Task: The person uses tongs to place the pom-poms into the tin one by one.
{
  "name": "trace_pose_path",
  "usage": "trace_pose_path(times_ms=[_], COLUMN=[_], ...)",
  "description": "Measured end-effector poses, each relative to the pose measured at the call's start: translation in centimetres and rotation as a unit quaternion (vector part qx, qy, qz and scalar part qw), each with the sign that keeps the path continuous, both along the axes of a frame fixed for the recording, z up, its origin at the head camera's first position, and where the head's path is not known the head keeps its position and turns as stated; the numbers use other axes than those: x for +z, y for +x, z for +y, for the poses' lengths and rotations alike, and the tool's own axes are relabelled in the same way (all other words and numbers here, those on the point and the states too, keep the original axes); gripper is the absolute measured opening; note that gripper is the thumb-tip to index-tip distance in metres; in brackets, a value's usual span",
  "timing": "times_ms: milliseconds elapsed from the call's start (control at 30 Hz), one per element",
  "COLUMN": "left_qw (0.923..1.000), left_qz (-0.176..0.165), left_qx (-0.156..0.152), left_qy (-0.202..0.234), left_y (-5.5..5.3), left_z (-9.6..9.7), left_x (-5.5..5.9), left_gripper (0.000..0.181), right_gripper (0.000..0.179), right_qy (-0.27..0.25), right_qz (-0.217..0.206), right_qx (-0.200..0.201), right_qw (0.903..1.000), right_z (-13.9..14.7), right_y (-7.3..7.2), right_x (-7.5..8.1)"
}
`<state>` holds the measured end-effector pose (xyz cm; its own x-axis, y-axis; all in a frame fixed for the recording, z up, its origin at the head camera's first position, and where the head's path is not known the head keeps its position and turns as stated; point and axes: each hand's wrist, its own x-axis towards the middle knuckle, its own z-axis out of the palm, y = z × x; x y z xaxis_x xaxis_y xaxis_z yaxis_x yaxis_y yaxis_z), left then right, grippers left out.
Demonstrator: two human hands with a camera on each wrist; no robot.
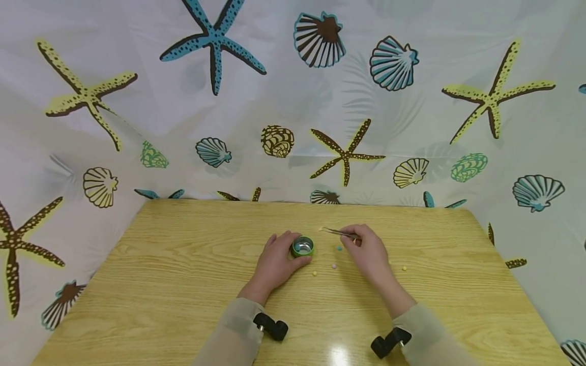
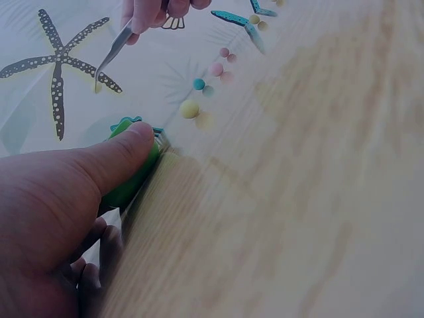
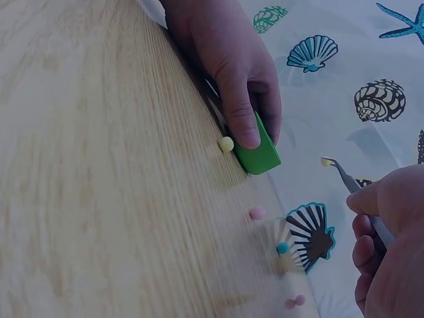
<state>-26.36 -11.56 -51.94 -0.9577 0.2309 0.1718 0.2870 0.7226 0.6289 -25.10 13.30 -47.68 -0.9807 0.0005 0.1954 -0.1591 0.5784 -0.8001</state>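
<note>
My left hand (image 1: 276, 262) grips a small green cup (image 1: 293, 249) with a shiny metal inside; thumb and fingers curve around its sides. A bit of blue shows in the cup. To the right of it, my right hand (image 1: 368, 252) pinches a pair of bent-tip tweezers (image 1: 338, 233). At their tips in the right wrist view is a small pale yellow ball (image 3: 324, 161), held above the table and apart from the cup. On the wood near the cup lie a yellow ball (image 1: 315, 273), a pink ball (image 1: 334, 266) and a blue ball (image 1: 339, 248).
Another yellow ball (image 1: 405, 268) lies to the right of my right wrist. Small pink balls (image 3: 295, 302) show low in the right wrist view. Behind the wooden table (image 1: 183, 264) hangs a white cloth (image 1: 274, 101) printed with starfish and shells.
</note>
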Motion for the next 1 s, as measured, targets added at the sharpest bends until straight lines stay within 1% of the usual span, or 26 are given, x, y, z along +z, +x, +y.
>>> trace_pose_path(times_ms=[333,500,700,1000], left_qw=[1.0000,1.0000,1.0000,1.0000], left_qz=[-0.002,0.000,-0.001,0.002], left_qx=[0.002,0.001,0.001,0.000], left_qy=[-0.004,-0.004,-0.006,-0.006], left_y=[0.0,0.0,-0.1,-0.1], left_z=[0.0,0.0,0.0,0.0], left_x=[0.0,0.0,-0.1,-0.1], left_gripper=[0.060,0.060,0.061,0.061], right_gripper=[0.012,0.012,0.012,0.010], right_qy=[0.014,0.031,0.050,0.059], right_qz=[0.008,0.017,0.021,0.021], right_qx=[0.006,0.012,0.007,0.004], right_qw=[0.9999,0.9993,0.9985,0.9980], right_z=[-1.3,-1.8,-2.1,-2.3], right_y=[0.7,0.9,1.0,0.9], right_x=[-0.2,-0.5,-0.8,-1.1])
